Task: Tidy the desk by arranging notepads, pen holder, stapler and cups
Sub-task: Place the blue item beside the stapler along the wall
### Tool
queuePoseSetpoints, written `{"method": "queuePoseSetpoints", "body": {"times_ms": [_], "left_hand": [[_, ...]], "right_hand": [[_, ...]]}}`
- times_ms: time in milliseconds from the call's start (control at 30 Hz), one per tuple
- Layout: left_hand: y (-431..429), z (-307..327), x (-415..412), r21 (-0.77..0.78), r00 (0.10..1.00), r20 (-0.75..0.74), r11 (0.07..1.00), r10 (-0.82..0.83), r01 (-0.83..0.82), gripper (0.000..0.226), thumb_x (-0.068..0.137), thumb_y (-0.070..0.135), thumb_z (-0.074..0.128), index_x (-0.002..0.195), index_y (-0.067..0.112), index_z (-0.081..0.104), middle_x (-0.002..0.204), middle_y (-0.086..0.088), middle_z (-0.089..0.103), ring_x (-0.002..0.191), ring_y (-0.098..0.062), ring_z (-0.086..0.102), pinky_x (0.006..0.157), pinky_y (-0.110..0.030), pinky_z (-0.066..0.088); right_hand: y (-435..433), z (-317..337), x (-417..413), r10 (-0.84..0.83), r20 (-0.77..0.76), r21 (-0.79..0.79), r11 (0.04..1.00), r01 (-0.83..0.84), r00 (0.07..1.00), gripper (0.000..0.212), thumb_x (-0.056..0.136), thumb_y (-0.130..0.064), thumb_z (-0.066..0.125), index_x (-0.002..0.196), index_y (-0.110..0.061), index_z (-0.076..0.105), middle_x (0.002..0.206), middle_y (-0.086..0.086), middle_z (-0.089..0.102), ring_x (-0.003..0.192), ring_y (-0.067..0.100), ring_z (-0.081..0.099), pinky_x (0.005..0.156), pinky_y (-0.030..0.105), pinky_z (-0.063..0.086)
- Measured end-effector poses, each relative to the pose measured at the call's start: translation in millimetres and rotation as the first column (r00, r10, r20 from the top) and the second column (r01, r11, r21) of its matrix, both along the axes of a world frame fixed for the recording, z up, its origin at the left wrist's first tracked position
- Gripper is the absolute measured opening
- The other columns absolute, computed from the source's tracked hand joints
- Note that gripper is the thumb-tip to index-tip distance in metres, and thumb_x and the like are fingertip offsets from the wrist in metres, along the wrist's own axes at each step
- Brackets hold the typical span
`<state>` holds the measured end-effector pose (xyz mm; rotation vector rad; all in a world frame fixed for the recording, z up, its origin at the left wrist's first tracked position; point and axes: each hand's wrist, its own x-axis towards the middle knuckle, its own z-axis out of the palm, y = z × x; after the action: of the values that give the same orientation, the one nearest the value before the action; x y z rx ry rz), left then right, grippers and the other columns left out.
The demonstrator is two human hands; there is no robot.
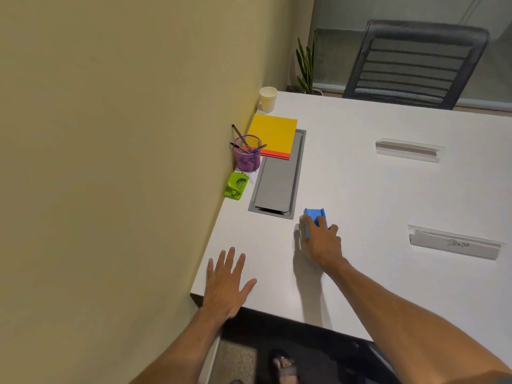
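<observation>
While the blue stapler (pixel 314 216) is gripped by the curled fingers of the right hand (pixel 322 242) on the worktop (pixel 388 195), just beside the grey hatch (pixel 277 176), the left hand (pixel 225 286) is laid flat near the edge, fingers spread (head view). If the stapler is swung wallward carelessly, the pen holder (pixel 247 159) could be toppled.
</observation>
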<state>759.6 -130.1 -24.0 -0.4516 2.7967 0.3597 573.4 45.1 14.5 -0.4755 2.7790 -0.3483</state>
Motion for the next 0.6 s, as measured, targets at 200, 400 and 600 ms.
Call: {"method": "queuePoseSetpoints", "body": {"times_ms": [200,400,600], "left_hand": [[-31.8,-0.3,21.1,-0.045,0.999,0.028,0.998,-0.04,0.041,0.088,0.08,0.076,-0.009,0.153,0.027,-0.005,0.158,-0.002,-0.021,0.146,-0.024,-0.019,0.114,-0.045,-0.017],[-38.4,-15.4,38.7,0.039,0.999,0.042,0.999,-0.011,0.009,0.078,0.092,0.066,0.023,0.151,0.03,-0.014,0.156,-0.002,-0.028,0.144,-0.022,-0.027,0.118,-0.045,-0.013],[-34.2,-20.4,38.3,0.0,0.999,0.038,1.0,-0.024,0.024,0.087,0.077,0.074,-0.005,0.145,0.024,-0.024,0.153,-0.008,-0.032,0.141,-0.027,-0.032,0.116,-0.048,-0.018]], "right_hand": [[-82.9,7.6,18.7,0.091,-0.012,-0.047,0.995,-0.091,0.996,0.056,0.093,-0.027,0.048,0.145,-0.023,0.028,0.142,0.011,0.031,0.113,0.039,0.04,0.081,0.047,0.05],[-153.5,6.0,41.9,0.157,-0.014,-0.065,0.985,-0.157,0.988,0.057,0.094,-0.032,0.049,0.146,-0.022,0.028,0.143,0.013,0.03,0.123,0.041,0.037,0.083,0.049,0.051],[-194.4,-6.3,50.2,0.177,-0.007,-0.059,0.982,-0.177,0.984,0.056,0.095,-0.033,0.048,0.145,-0.019,0.027,0.142,0.015,0.03,0.125,0.043,0.033,0.085,0.051,0.05]]}}
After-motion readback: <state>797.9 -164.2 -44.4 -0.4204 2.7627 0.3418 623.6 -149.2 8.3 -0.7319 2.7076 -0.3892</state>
